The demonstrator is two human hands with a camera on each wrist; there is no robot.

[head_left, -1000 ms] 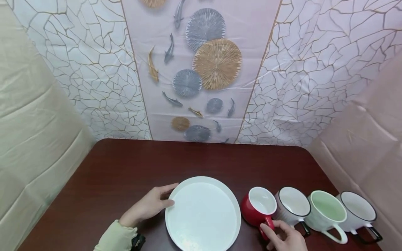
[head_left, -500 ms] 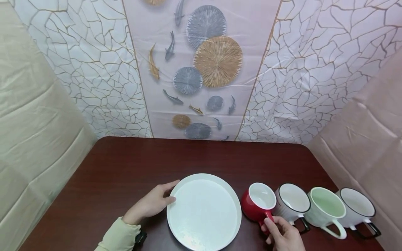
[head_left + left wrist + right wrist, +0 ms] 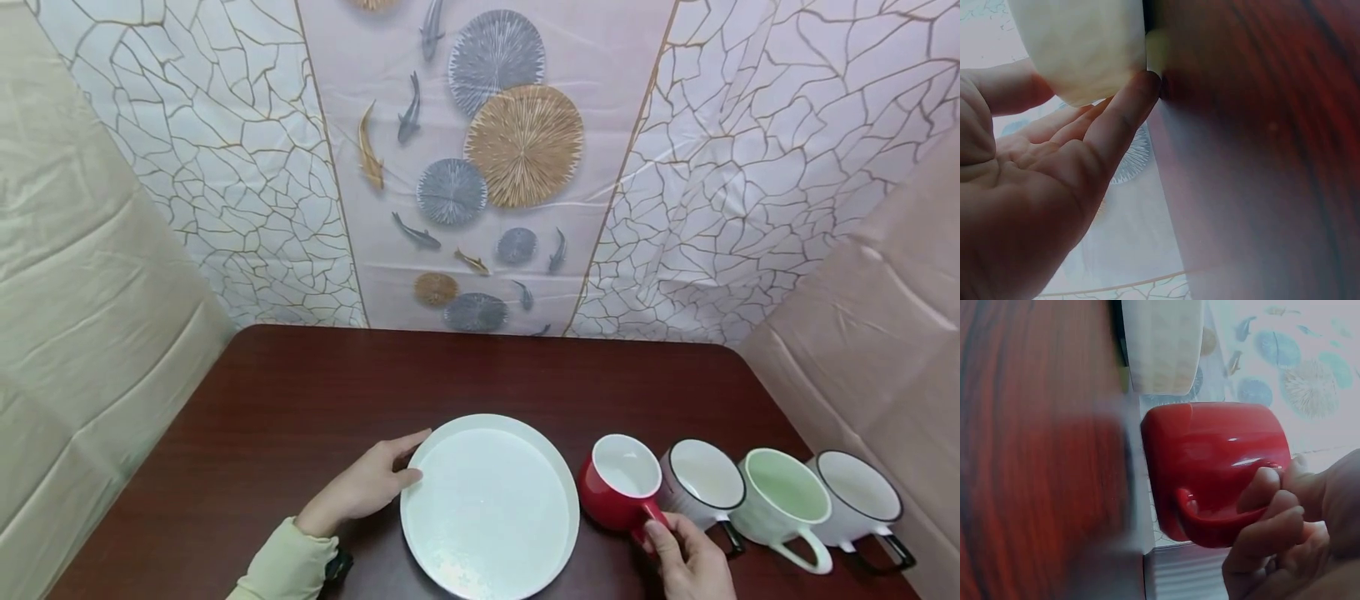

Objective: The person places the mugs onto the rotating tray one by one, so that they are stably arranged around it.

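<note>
My left hand (image 3: 367, 483) grips the left edge of a round white tray (image 3: 487, 508), thumb over its rim and fingers round the side. In the left wrist view the tray's thick wall (image 3: 1085, 44) lies between thumb and fingers. To the tray's right is a red mug (image 3: 609, 500) with a white inside, upright. My right hand (image 3: 693, 558) pinches its handle between thumb and fingers. In the right wrist view, the handle (image 3: 1210, 531) passes under my fingers, and the mug's base is close over the table. The tray's patterned wall (image 3: 1166, 347) shows just beyond the mug.
A white mug with a dark rim (image 3: 693, 500) stands close to the red one. Right of it are a pale green mug (image 3: 772, 517) and another dark-rimmed white mug (image 3: 851, 525). The dark brown table (image 3: 337, 375) meets a patterned curtain (image 3: 465, 250) at the back.
The red mug has risen slightly and its handle has swung a little right, with my right hand following. My left hand keeps its hold on the tray. The head view has shifted slightly.
</note>
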